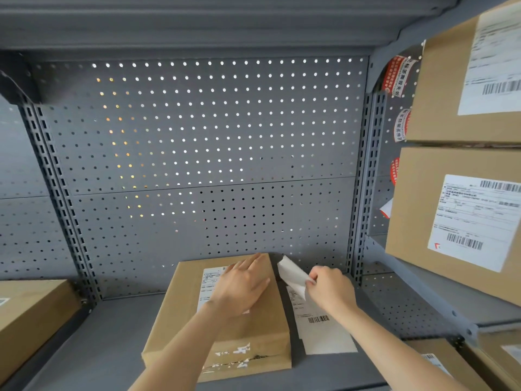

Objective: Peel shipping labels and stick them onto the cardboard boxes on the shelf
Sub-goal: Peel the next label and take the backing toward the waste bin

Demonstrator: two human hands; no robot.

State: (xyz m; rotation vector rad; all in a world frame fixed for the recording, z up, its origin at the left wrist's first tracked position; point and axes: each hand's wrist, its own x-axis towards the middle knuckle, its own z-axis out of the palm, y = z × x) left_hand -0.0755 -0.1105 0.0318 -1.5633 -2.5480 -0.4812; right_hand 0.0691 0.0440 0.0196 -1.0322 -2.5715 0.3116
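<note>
Left hand point(242, 286) lies spread flat, hiding most of the box's point(180, 320) label point(210, 277); at three o'clock, right hand point(329, 289) pinches a curled sheet point(291, 275)

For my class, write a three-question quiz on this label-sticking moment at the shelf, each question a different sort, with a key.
1. True or false: the left hand lies flat on the label on the middle box.
2. What does the right hand pinch? A) tape B) a white sheet C) a pen
3. Fill in: a loose label sheet lies on the shelf to the box's ____.

Key: 1 true; 2 B; 3 right.
</note>
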